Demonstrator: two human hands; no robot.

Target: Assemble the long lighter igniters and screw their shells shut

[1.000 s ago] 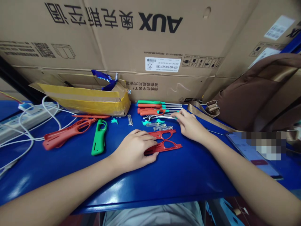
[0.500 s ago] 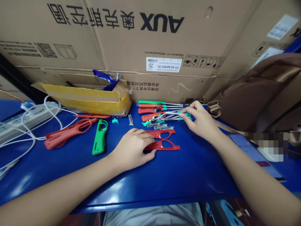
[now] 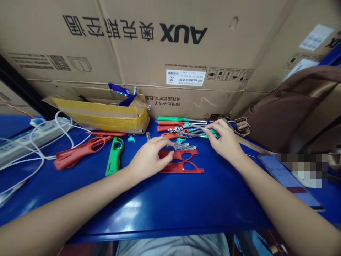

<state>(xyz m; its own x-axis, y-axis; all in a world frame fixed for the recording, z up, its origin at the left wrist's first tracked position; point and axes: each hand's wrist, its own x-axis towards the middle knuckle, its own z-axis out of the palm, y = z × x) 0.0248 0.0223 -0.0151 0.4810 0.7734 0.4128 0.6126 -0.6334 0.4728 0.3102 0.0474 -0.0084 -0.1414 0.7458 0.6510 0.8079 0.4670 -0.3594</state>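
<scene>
My right hand [image 3: 222, 138] pinches a thin metal lighter tube [image 3: 195, 126], with loose white wires [image 3: 176, 129] near its left end. It is over a pile of metal rods with green tips. My left hand [image 3: 150, 160], thumb and fingers apart, hovers over the left ends of two red lighter handle shells [image 3: 186, 168]. These lie open side by side, one partly hidden by the hand. Just beyond its fingertips lie several clear fuel tanks [image 3: 183, 146]. Behind them is a row of long lighters with red and green handles [image 3: 172, 119].
Left of my hand lie a green handle [image 3: 114, 158] and red handle shells [image 3: 77, 153]. A small green part [image 3: 131, 138] sits by a yellow-taped box [image 3: 106, 115]. White cables and a power strip [image 3: 32, 133] are far left; a phone [image 3: 290, 181] and brown bag [image 3: 295, 110] are right.
My left hand has lifted off the red shells and its fingers now point toward the clear tanks. My right hand stays nearly in place with the tube, and the wires are more visible. The view shifted slightly.
</scene>
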